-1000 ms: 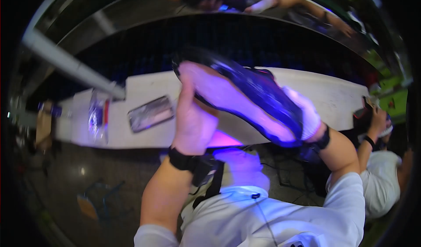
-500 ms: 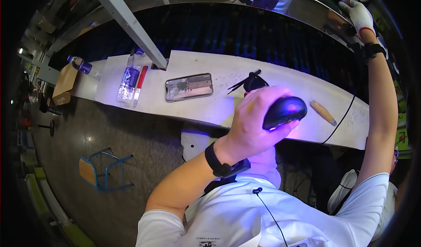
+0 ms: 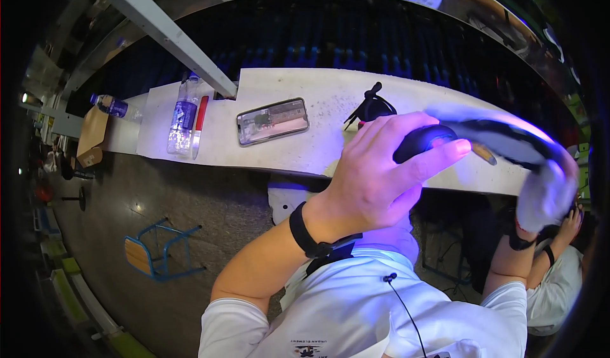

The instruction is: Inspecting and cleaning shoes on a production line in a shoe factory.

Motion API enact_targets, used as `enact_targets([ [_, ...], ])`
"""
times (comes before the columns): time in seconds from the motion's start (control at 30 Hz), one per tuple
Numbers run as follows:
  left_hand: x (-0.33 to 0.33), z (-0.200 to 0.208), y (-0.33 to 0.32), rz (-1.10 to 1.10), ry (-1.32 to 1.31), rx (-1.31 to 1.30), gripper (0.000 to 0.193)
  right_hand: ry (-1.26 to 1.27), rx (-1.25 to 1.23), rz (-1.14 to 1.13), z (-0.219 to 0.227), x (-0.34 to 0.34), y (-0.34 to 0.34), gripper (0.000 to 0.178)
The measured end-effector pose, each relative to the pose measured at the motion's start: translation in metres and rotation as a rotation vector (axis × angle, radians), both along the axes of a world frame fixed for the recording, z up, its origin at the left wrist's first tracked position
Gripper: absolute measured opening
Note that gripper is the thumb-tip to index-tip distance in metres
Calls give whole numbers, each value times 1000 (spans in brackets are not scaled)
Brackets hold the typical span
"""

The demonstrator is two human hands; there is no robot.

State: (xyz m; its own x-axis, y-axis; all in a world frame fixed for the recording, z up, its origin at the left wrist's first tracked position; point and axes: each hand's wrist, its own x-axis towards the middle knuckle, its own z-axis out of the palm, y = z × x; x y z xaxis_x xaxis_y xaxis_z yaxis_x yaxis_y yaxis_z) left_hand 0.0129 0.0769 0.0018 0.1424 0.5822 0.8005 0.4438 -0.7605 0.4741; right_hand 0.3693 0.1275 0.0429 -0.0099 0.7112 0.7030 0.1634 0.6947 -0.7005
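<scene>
My left hand point(image 3: 365, 186), bare with a black wrist strap, is closed round a black rounded device point(image 3: 413, 145) above the white bench. Purple light falls on the fingers. At the right, my right hand point(image 3: 548, 199), in a white glove, grips one end of a long curved dark-and-white piece point(image 3: 515, 143). Motion blurs hand and piece, so the piece's kind is unclear. Its other end reaches close to the black device. Below it shows part of a wooden-handled tool point(image 3: 485, 156). Just behind my left hand lies a bundle of black straps point(image 3: 373, 107).
On the bench lie a phone point(image 3: 273, 121), a red-handled knife point(image 3: 201, 118) and a plastic bottle point(image 3: 182, 121). A dark roller conveyor point(image 3: 286, 37) runs behind, with a metal post point(image 3: 168, 37) in front. A stool point(image 3: 162, 251) stands left; a co-worker point(image 3: 559, 288) sits at right.
My right hand has come back from the far right, over the conveyor, toward me with the curved piece. My left hand has turned slightly, still round the black device.
</scene>
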Motion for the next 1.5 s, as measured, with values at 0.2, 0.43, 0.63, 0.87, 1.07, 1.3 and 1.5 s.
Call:
enact_targets([
  [0.2, 8, -10, -4, -112, -225, -78, 74, 398, -449, 203, -50, -71, -11, 58],
  [0.43, 11, -15, -12, -125, -266, -71, 50, 139, -323, 463, -19, -90, -37, 56],
  [0.63, 4, 0, -36, -28, -173, -154, 34, 279, -632, 678, -32, -130, -48, 36],
  [0.87, 1, 3, -74, -134, -319, -398, 29, 438, -618, 637, -35, -147, -69, 41],
  [1.07, 22, -10, -103, -145, -537, -531, 53, 249, -404, 580, -48, -144, -83, 43],
  [1.3, 26, -16, -115, -97, -588, -505, 52, 93, -282, 607, -56, -139, -85, 50],
  [1.5, 26, -31, -116, -124, -560, -432, 57, 64, -248, 596, -53, -137, -86, 49],
])
